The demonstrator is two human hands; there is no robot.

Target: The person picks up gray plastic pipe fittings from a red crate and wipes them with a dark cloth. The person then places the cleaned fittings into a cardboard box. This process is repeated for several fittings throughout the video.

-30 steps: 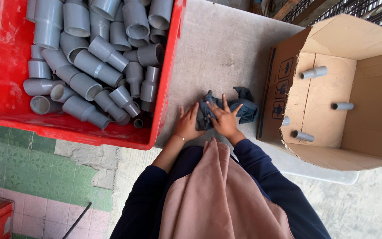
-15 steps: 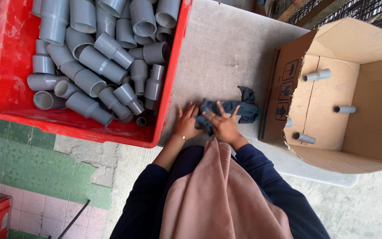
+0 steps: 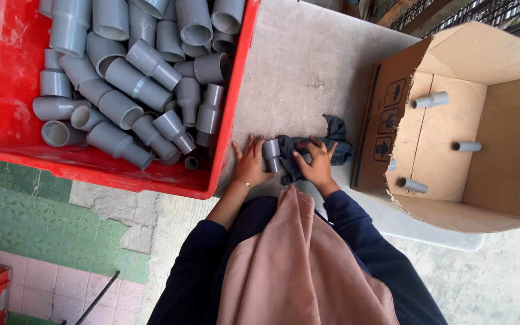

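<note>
A small grey pipe fitting lies on the concrete table between my hands, partly wrapped in a dark blue-grey cloth. My left hand rests flat on the table with fingers spread, its inner edge against the fitting. My right hand has its fingers curled into the cloth right beside the fitting. Whether the left thumb hooks the fitting is hidden.
A red crate full of several grey pipe fittings stands at the left, close to my left hand. An open cardboard box at the right holds three small grey pipes. Tiled floor lies below the table's edge.
The right hand has gone from flat and spread on the cloth to curled into it. A grey fitting now shows between the hands, where only cloth was seen before.
</note>
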